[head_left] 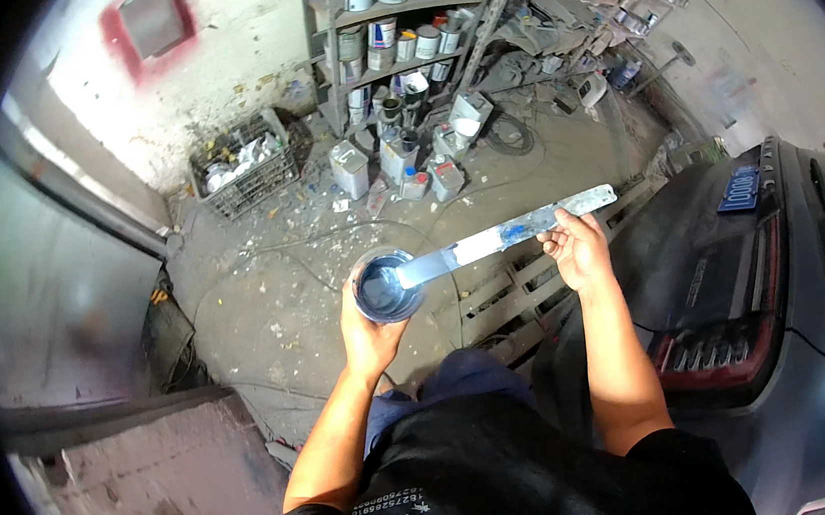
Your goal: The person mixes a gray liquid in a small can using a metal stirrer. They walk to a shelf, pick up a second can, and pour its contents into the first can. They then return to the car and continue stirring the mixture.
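Observation:
In the middle of the head view, my left hand (pixel 368 334) is wrapped round a round cup (pixel 388 289) with blue-grey paint inside. My right hand (pixel 578 250) pinches a long, flat paint stirring stick (pixel 482 244) near its far right end. The stick is white and pale blue, with darker blue smears under my fingers. Its left end rests at the cup's rim and is coated in light blue. How deep the paint is in the cup I cannot tell.
A dark car (pixel 720 316) stands close on my right, beside a wooden pallet (pixel 499 314). Metal cans (pixel 350 169) and bottles stand on the floor ahead, before a shelf (pixel 426 0) of paint tins. A crate (pixel 244 165) sits by the wall; a hose (pixel 510 135) lies coiled.

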{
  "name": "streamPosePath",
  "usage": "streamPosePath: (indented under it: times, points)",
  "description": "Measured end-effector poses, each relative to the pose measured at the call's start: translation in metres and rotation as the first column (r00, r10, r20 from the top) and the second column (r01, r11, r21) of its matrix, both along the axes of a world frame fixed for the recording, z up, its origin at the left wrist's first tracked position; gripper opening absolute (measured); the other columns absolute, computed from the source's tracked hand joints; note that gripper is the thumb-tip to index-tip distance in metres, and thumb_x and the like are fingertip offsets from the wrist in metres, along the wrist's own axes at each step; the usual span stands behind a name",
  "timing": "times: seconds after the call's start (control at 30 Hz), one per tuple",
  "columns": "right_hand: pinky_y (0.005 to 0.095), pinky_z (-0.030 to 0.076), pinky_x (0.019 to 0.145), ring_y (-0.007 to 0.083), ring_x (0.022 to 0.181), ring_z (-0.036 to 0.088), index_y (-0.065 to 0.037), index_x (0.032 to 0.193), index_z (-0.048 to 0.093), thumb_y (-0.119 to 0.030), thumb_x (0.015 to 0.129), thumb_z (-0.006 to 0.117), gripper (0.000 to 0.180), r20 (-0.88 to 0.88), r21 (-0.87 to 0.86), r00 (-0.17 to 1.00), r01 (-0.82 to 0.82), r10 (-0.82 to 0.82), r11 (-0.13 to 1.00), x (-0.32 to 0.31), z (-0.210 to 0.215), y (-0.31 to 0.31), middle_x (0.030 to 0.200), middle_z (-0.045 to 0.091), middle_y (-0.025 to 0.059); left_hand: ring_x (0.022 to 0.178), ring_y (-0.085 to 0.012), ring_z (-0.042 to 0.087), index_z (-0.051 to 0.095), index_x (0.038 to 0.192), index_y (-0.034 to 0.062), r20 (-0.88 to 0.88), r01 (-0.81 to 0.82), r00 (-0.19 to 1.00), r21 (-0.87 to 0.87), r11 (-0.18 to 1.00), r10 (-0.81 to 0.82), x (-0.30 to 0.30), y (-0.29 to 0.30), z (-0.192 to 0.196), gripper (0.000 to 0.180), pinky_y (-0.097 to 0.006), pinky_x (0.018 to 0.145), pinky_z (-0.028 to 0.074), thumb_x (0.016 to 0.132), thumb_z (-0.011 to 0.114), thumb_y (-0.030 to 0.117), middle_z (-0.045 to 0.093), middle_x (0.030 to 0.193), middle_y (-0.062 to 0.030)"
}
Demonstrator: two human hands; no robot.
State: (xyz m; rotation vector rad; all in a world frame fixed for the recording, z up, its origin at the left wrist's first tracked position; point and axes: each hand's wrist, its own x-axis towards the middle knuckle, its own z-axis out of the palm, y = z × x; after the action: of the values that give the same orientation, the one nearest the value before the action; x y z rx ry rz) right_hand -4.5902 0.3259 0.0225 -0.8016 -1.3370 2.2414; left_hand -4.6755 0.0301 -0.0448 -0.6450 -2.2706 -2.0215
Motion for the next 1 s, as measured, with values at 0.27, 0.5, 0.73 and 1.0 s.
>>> streamPosePath:
  times: [0.27,0.5,0.73,1.0]
  points:
    - [0.0284,0.047,0.054,0.0203,0.065,0.063,-0.009,0.095,0.053,-0.015,0.086,0.062,0.014,-0.037,0.06,0.992,0.119,-0.117,0.991,-0.061,0.003,0.113,0.076,0.06,0.0053,0.11,-0.0271,0.055,0.04,0.127,-0.0021,-0.029,0.051,0.998,-0.127,0.991,-0.055,-0.086,0.101,-0.015,0.077,-0.036,0.095,0.043,0.065,0.082,0.014,0.055,0.117,-0.0173]
    - [0.0291,0.048,0.05,0.0205,0.063,0.064,-0.005,0.095,0.048,-0.013,0.087,0.06,0.016,-0.133,0.04,0.97,0.209,-0.202,0.977,-0.095,0.032,0.176,0.078,0.062,0.01,0.106,-0.0248,0.056,0.04,0.126,-0.0017,0.004,0.181,0.983,-0.097,0.979,-0.182,-0.147,0.193,0.007,0.075,-0.034,0.093,0.044,0.065,0.081,0.011,0.056,0.115,-0.0155]
    - [0.0309,0.05,0.053,0.02,0.067,0.063,-0.002,0.097,0.049,-0.015,0.089,0.059,0.018,0.042,-0.004,0.937,0.346,-0.346,0.938,-0.132,-0.017,0.203,0.082,0.061,0.0091,0.105,-0.022,0.057,0.048,0.118,0.0006,0.061,0.393,0.918,-0.002,0.92,-0.392,-0.222,0.273,-0.005,0.061,-0.034,0.092,0.044,0.066,0.079,0.007,0.057,0.114,-0.0137]
    - [0.0281,0.048,0.053,0.0167,0.068,0.063,-0.006,0.093,0.054,-0.015,0.09,0.056,0.009,0.034,0.08,0.74,0.668,-0.672,0.74,-0.129,0.01,0.216,0.082,0.064,0.0074,0.108,-0.0273,0.054,0.047,0.121,0.0017,-0.007,0.613,0.789,-0.044,0.789,-0.614,-0.317,0.335,-0.011,0.066,-0.036,0.095,0.04,0.063,0.078,0.01,0.055,0.114,-0.0139]
